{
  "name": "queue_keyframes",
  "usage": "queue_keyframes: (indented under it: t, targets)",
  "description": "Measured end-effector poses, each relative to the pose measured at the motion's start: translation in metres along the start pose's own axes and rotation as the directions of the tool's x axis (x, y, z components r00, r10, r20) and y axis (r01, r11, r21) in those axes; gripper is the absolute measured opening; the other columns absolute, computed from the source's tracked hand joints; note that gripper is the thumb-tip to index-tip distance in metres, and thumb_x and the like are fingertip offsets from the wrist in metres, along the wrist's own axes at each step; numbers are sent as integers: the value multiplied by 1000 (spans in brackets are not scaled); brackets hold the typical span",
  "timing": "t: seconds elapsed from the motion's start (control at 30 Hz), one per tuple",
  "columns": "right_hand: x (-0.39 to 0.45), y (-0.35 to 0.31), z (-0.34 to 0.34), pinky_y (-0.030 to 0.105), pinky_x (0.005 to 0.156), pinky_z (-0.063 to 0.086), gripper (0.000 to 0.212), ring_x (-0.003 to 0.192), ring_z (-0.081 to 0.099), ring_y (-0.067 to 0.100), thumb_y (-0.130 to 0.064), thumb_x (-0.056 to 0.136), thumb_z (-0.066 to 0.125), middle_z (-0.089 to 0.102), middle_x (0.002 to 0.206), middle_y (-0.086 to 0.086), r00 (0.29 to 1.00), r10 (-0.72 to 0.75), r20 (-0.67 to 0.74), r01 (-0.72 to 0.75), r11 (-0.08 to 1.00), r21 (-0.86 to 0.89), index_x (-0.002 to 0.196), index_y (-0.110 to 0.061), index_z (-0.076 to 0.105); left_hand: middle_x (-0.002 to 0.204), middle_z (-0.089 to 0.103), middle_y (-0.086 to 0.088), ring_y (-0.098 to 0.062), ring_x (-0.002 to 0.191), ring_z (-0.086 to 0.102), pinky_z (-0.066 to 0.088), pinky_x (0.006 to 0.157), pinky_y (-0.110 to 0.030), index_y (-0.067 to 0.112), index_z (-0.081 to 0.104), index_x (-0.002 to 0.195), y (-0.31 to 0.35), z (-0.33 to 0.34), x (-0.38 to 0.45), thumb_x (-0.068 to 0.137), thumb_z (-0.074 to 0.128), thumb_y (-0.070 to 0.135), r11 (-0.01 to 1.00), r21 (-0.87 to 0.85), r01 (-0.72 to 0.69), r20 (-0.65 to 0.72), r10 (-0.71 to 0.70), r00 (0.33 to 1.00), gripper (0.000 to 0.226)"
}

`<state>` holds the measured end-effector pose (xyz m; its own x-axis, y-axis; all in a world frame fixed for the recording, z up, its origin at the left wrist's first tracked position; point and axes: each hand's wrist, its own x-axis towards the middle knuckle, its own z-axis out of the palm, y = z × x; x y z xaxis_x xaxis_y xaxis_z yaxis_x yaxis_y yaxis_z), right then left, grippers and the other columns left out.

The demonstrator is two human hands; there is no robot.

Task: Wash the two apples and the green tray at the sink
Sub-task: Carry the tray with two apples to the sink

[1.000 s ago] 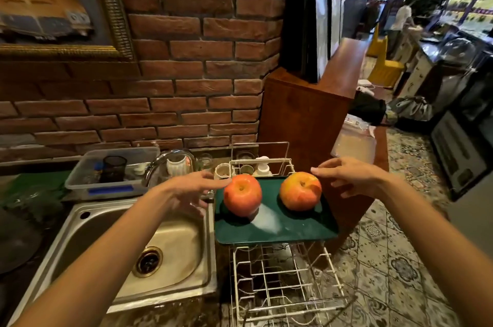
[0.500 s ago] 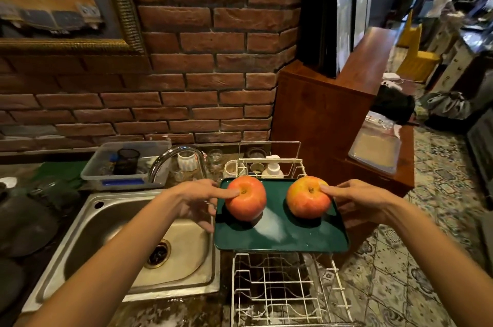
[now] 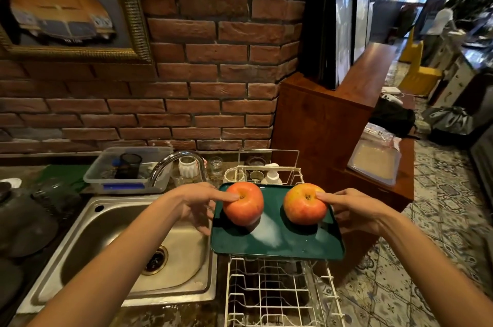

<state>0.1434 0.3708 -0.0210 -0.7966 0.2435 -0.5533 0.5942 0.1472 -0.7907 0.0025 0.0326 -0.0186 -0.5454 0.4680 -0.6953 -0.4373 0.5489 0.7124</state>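
Two red-orange apples stand on the green tray (image 3: 274, 241), which lies on the white wire dish rack (image 3: 277, 294) right of the sink (image 3: 112, 241). My left hand (image 3: 192, 204) is at the tray's left edge; its forefinger presses the top of the left apple (image 3: 244, 205) and its other fingers curl at the rim. My right hand (image 3: 349, 209) mirrors it at the right edge, with its forefinger on the right apple (image 3: 302, 206). The fingers under the tray are hidden.
The curved tap (image 3: 173, 164) arches over the sink's back edge. Behind it are a clear plastic tub (image 3: 128, 174), small cups and a soap bottle (image 3: 272, 176). A brick wall rises at the back and a wooden counter (image 3: 346, 124) stands to the right. A person stands far off at the right.
Both hands came in from either side and closed onto the tray's edges, and the forefingers came down on the apples. The camera moved nearer. The tray and apples have not shifted.
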Motion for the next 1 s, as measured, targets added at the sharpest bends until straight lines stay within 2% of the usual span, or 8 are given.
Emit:
queue_keyframes:
  t: [0.17, 0.27, 0.4, 0.57, 0.63, 0.73, 0.87, 1.0]
  targets:
    - [-5, -7, -4, 62, 94, 52, 89, 114, 62, 40, -51, 54, 89, 60, 126, 23, 999, -36, -2, 36, 999, 18, 123, -8, 54, 110, 62, -18, -34, 93, 68, 59, 81, -57, 14, 63, 114, 6, -3, -7, 49, 97, 46, 999, 13, -46, -37, 46, 998, 80]
    - [-9, -19, -6, 55, 81, 58, 94, 109, 66, 39, -54, 49, 93, 63, 123, 23, 998, -57, -2, 57, 997, 42, 122, -9, 54, 98, 63, -14, -30, 84, 67, 60, 73, -53, 11, 64, 100, 12, -10, -17, 49, 96, 49, 997, 3, -76, -55, 76, 996, 71]
    - [-19, -44, 3, 48, 68, 61, 111, 103, 70, 36, -60, 32, 97, 68, 118, 21, 996, -91, 11, 91, 996, 20, 122, -9, 56, 99, 63, -12, -27, 86, 64, 58, 67, -46, 11, 65, 107, 15, -26, -37, 51, 96, 50, 995, -15, -99, -73, 98, 993, 75]
    - [-37, -79, 37, 62, 88, 55, 101, 99, 71, 36, -61, 45, 93, 71, 113, 21, 988, -148, 49, 150, 988, -37, 122, -6, 58, 99, 63, -12, -24, 82, 66, 58, 68, -49, 17, 64, 118, 7, -60, -69, 46, 96, 53, 991, -5, -134, -97, 133, 986, 86]
    - [-41, -91, 55, 63, 93, 53, 88, 81, 73, 27, -60, 52, 88, 76, 89, 12, 984, -159, 86, 164, 985, -55, 115, -5, 62, 101, 66, -11, -24, 80, 70, 59, 67, -49, 19, 63, 117, 0, -77, -84, 42, 97, 53, 989, -14, -144, -113, 142, 983, 90]
    - [-42, -104, 86, 58, 90, 55, 76, 49, 63, 12, -59, 53, 86, 65, 54, -2, 978, -169, 120, 174, 984, -30, 104, -7, 64, 111, 60, -10, -26, 91, 65, 58, 71, -48, 22, 58, 129, -14, -104, -105, 39, 97, 55, 989, -7, -145, -147, 142, 979, 103]
    - [-37, -118, 132, 46, 72, 55, 91, 53, 67, 13, -60, 53, 85, 69, 65, 1, 969, -194, 155, 204, 978, -52, 125, -8, 62, 123, 58, -11, -32, 110, 61, 55, 71, -49, 24, 57, 125, -36, -140, -131, 37, 96, 57, 991, 8, -134, -191, 133, 973, 102]
    - [-29, -129, 183, 49, 73, 59, 97, 91, 70, 32, -64, 44, 89, 70, 98, 13, 970, -195, 147, 207, 976, -73, 115, -2, 64, 103, 63, -10, -24, 90, 61, 55, 72, -45, 20, 62, 120, -60, -178, -150, 31, 96, 59, 993, -4, -119, -192, 116, 975, 103]
